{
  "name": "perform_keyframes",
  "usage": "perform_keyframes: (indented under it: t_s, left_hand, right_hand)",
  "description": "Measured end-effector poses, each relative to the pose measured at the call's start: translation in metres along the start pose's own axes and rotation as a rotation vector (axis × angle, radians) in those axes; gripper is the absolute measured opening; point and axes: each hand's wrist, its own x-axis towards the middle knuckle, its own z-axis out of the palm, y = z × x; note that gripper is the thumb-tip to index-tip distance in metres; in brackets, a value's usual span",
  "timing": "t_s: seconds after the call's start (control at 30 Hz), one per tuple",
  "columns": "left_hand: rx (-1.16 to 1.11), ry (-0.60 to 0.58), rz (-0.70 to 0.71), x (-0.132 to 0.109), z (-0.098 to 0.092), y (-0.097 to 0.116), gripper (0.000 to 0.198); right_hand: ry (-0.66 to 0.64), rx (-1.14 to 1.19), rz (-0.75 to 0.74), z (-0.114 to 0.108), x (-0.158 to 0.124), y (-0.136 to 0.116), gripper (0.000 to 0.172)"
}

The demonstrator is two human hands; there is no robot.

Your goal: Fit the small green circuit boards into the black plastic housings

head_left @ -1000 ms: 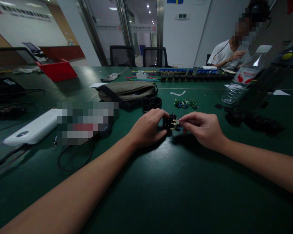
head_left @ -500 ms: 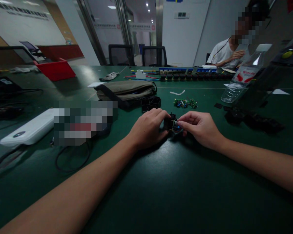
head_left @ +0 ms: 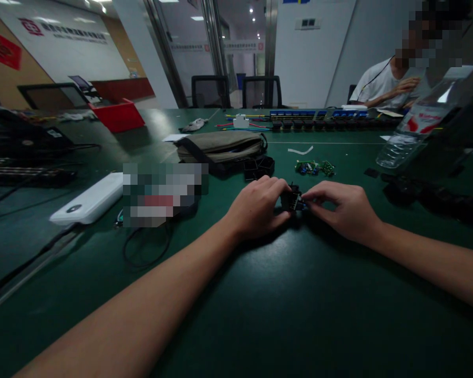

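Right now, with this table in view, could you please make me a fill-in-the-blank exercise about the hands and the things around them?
1. The left hand and the right hand hold a small ____ part between them.
2. The table is dark ____.
3. The box far off is ____.
4. The bottle is on the ____ side.
Missing words: black; green; red; right.

My left hand [head_left: 260, 207] is covering most of the small black part [head_left: 290, 199], and my right hand [head_left: 345, 210] is closing over its other side, so the bit showing between my fingertips is staying too small to make out. A pixelated patch [head_left: 163, 194] is masking something beside the white box [head_left: 89, 199]. My forearms are running off the bottom and right edges.
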Motion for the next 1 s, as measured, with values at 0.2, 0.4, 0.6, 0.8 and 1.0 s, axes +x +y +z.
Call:
perform_keyframes:
  t_s: [0.2,0.4,0.6,0.8,1.0]
  left_hand:
    - [0.034,-0.021,0.006,0.001,-0.001,0.001,0.034]
    - [0.049,-0.040,0.002,0.002,-0.001,0.002,0.034]
    - [0.016,-0.043,-0.031,0.002,0.000,0.001,0.032]
    - [-0.017,-0.038,-0.067,0.001,0.001,-0.001,0.031]
    - [-0.082,-0.035,-0.098,0.001,0.003,-0.004,0.028]
  right_hand:
    - [-0.035,-0.157,-0.117,0.000,0.000,0.006,0.011]
    - [-0.040,-0.205,-0.170,0.002,0.001,0.011,0.015]
    - [-0.018,-0.212,-0.168,0.002,0.001,0.013,0.017]
    - [-0.036,-0.227,-0.212,0.002,0.001,0.011,0.016]
    - [-0.103,-0.272,-0.216,0.001,0.000,0.006,0.018]
